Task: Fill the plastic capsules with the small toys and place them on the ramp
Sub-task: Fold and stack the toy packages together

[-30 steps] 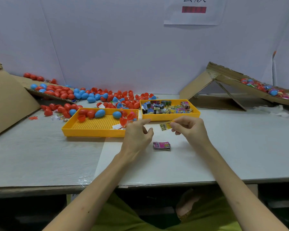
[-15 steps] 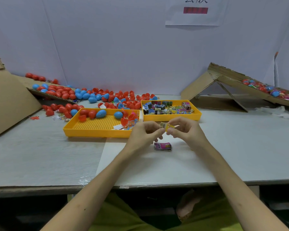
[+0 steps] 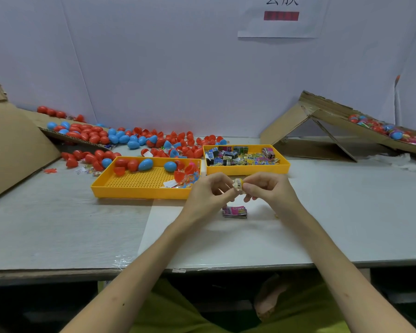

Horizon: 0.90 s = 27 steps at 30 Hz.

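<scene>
Left hand: fingertips pinch a small yellow packet, held just in front of the toy tray.
Right hand: pinches the same packet from the other side, so the two hands meet on it.
Stack of packets: flat on the table, in front of the toy tray, under the hands.
Toy tray: yellow, full of small wrapped toys.
Capsule tray: yellow, perforated floor, just left of the toy tray; holds a few red and blue capsules.
Loose capsules: heaped behind and left of the toy tray.
Ramp: cardboard, right of and behind the toy tray, with filled capsules on its slope.
</scene>
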Motion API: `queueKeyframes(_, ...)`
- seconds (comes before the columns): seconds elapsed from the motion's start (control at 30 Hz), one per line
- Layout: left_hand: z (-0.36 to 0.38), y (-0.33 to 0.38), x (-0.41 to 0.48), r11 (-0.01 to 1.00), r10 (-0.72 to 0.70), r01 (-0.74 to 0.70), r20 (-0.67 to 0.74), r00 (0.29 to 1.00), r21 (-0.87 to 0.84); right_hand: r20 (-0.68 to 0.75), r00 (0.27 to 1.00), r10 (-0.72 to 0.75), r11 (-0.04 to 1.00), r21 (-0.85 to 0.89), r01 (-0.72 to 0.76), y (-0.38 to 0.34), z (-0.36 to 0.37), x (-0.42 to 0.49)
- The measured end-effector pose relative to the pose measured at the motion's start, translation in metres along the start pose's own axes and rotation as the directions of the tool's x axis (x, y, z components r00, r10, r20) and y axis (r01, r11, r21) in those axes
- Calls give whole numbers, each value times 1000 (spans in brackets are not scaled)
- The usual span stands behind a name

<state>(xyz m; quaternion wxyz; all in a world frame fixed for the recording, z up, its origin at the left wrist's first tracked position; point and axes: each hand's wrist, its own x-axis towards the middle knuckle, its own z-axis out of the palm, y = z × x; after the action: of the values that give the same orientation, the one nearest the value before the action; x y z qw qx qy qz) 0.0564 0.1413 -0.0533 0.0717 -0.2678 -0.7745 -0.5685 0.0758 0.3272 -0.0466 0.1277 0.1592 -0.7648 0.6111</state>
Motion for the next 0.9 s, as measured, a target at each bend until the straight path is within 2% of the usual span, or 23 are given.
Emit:
queueKeyframes(0.1,1,3,-2,1000,1,-1,18,1000,-20,-13,1000,-12,1000,9,12,1,-1,0)
queueKeyframes(0.2,1,2,-3,999,31,-32,26,999,31,2,1000,-8,1000,30,8,1,-2,0)
queueKeyframes(0.43,1,-3,-3,984,76,-59,-98,992,169,172,982,84,996,0,-85,1,1,-1)
queueKeyframes(0.53,2,-5,-5,955,128,-103,-74,989,278,237,962,134,990,0,-138,-1,4,-3)
queueKeyframes(0.77,3,-9,-3,934,158,-133,-49,986,332,150,983,106,994,-37,-102,0,3,-3)
queueKeyframes(0.9,3,-9,-4,909,183,-155,-36,982,387,60,997,40,999,19,-42,0,1,-1)
